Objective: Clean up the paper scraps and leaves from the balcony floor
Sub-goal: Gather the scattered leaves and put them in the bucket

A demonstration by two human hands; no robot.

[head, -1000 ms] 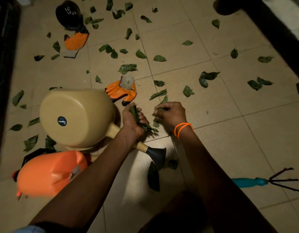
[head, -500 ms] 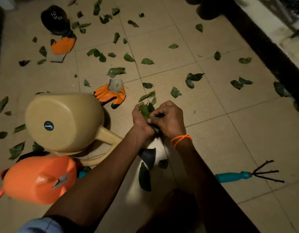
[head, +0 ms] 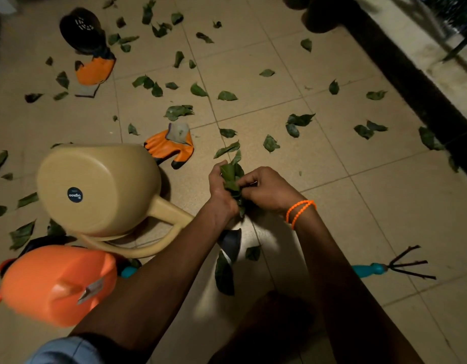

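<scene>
Tan floor [head: 384, 219] has many leaves [head: 227, 95] lying all over | left hand [head: 221, 190] grips a leaf bunch [head: 231, 177] | right hand [head: 263, 187] pinches it too | step: gathering | next: pick the near leaf [head: 226, 149]

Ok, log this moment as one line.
left hand: grips leaf bundle | right hand: pinches same bundle | loose leaves: many on floor
</scene>
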